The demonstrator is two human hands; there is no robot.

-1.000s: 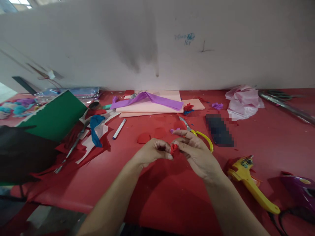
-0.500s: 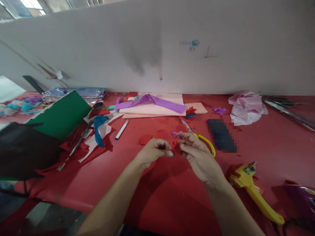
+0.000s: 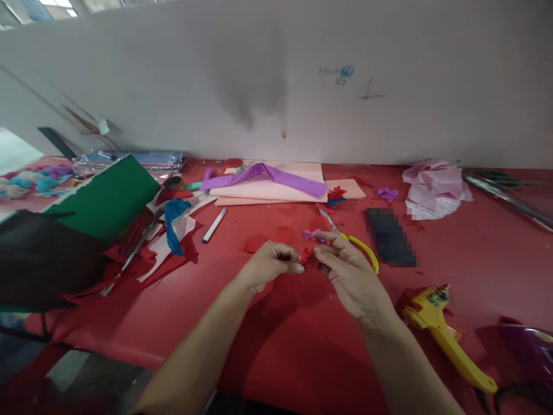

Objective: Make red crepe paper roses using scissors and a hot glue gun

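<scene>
Between my two hands is a small red crepe-paper flower (image 3: 307, 254), held a little above the red table. My left hand (image 3: 273, 264) pinches it from the left between thumb and fingers. From the right, the thumb and forefinger of my right hand (image 3: 345, 271) close on its edge, the other fingers loosely curled. Yellow-handled scissors (image 3: 363, 249) lie just behind my right hand, partly covered by it. Beside them is a small purple paper piece (image 3: 309, 234). Behind my left hand lies a red paper piece (image 3: 256, 244).
A yellow glue gun (image 3: 449, 340) and a black phone (image 3: 391, 237) lie to the right. A marker (image 3: 215, 225) rests left of centre. Folded peach paper (image 3: 268, 195) with a purple strip (image 3: 294, 183) lies behind. Paper scraps and a green board (image 3: 114, 199) are at left; a white wall (image 3: 173, 86) stands behind.
My hands stay almost in place around the red flower; the right fingertips have shifted slightly on it. The camera view has moved very slightly.
</scene>
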